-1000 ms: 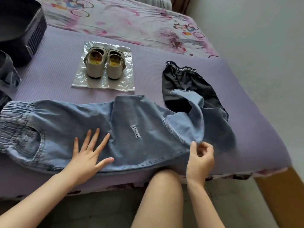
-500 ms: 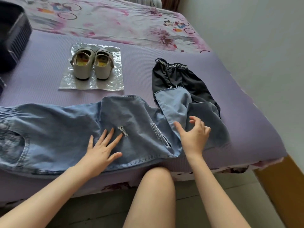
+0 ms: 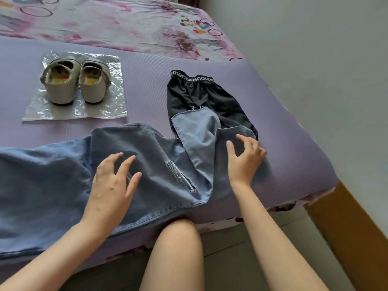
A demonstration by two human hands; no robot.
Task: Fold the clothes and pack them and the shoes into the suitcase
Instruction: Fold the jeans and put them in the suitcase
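While the fingers (image 3: pixel 245 141) of the right hand (image 3: pixel 244 159) curl loosely over the leg end of the jeans (image 3: pixel 63 175), they grip nothing: thumb and fingertips are spread and only touch the denim, whereas a second ago they pinched the hem and held it lifted. That hem has since been let go, and the leg end now lies turned back, pale inside up, across the lower part of the black shorts (image 3: pixel 195 95) near the bed's right edge. The left hand (image 3: pixel 111 183) lies palm-down and open on the middle of the jeans, fingers spread, holding nothing; it has slid rightward along the cloth toward the frayed rip (image 3: pixel 180 177).

Farther out, the jeans stretch along the front edge of the purple mat (image 3: pixel 147 85), waistband out of view past the left border. The pair of shoes (image 3: pixel 75 85) stands untouched on its silvery sheet (image 3: pixel 113 106) toward the back left. No suitcase shows now.

Judging from this, the first fold is laid roughly, not squared. It overlaps the shorts, so the next lift should take denim alone. Nothing is packed yet.
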